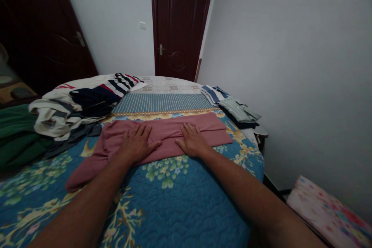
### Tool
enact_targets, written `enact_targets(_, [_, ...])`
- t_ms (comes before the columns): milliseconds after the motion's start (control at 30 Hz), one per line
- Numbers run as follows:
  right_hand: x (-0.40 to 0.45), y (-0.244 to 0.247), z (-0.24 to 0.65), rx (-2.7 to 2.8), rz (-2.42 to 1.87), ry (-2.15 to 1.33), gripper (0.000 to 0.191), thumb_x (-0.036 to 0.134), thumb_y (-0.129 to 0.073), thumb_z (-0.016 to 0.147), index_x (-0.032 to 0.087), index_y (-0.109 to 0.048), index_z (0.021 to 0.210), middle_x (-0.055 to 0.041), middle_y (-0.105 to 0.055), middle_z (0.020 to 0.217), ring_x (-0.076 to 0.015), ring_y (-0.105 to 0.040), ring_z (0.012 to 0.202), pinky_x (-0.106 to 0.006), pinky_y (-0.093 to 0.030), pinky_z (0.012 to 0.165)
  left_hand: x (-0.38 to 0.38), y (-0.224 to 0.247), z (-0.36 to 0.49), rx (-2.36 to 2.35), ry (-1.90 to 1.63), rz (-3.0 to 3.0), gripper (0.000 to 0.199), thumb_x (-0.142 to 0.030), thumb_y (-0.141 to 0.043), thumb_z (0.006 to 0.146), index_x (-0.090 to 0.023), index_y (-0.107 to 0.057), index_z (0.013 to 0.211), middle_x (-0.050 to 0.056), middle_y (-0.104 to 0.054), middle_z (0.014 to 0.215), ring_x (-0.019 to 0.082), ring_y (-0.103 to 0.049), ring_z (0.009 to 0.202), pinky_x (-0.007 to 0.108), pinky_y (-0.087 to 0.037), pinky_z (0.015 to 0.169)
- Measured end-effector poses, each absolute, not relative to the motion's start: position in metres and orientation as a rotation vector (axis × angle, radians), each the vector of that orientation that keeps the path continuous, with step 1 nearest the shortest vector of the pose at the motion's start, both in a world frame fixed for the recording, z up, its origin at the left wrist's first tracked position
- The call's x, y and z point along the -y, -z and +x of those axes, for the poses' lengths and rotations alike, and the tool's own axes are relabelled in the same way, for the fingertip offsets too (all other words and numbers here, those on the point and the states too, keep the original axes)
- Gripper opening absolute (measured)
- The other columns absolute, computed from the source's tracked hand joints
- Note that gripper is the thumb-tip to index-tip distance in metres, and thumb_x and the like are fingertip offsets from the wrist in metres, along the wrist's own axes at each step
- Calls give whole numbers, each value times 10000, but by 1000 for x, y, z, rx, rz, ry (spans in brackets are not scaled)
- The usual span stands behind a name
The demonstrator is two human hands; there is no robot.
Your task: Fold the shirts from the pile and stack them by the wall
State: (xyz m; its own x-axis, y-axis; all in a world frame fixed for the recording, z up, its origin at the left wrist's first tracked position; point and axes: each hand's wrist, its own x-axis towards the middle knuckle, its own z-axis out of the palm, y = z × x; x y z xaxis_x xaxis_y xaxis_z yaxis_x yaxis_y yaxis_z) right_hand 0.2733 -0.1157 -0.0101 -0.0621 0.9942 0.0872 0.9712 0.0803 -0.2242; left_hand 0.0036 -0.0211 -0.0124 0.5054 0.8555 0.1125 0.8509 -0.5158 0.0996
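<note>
A pink garment (165,124) lies in a long folded strip across the blue floral bedspread (180,209). One sleeve-like end of it sticks out toward the near left. My left hand (138,144) rests flat on the garment left of its middle, thumb stretched to the right. Flat on the right half lies my right hand (192,139), its fingers apart and its thumb pointing left. Small creases run through the cloth between the two hands. Neither hand grips the fabric.
Loose clothes (87,100) are heaped at the left, beside a dark green cloth (20,135). Folded garments (238,109) sit along the right edge near the wall. A floral-patterned pink item (328,209) stands low at the right. Behind is a dark red door (181,19).
</note>
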Motion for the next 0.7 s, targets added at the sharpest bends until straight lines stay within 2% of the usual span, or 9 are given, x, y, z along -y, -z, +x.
enact_targets(167, [124,15,332,1995,-2170,-76,854,677,-339,1092,76,-356,1698,-225,-272,1779,-362,-210,1670,-623,-106,1340,22,17,0,-1513,-231,2718,982,-819,-376,970,-159,-404,1696,209,-341,1770,468,-262,1636,743,-91,1288])
enact_targets(300, [132,19,383,1854,-2354,2,826,646,-316,1094,70,-368,1684,-230,-306,1768,-345,-236,1661,-591,-169,1332,33,14,-5,-1606,-255,2697,988,-820,-375,970,-138,-419,1684,244,-332,1764,486,-250,1637,734,-93,1288])
enact_targets(467, [132,30,425,1638,-2536,77,796,652,-263,1082,121,-417,1654,-235,-351,1743,-392,-344,1602,-667,-299,1256,54,5,-14,-1774,-240,2574,1032,-865,-445,931,-148,-431,1672,272,-328,1756,508,-240,1633,711,-179,1269])
enact_targets(700, [124,45,440,1602,-2555,107,831,677,-229,1061,113,-420,1640,-258,-409,1699,-398,-389,1571,-697,-315,1233,61,5,-24,-1998,-243,2394,1133,-923,-475,876,-111,-424,1665,328,-313,1741,530,-245,1626,684,-172,1271])
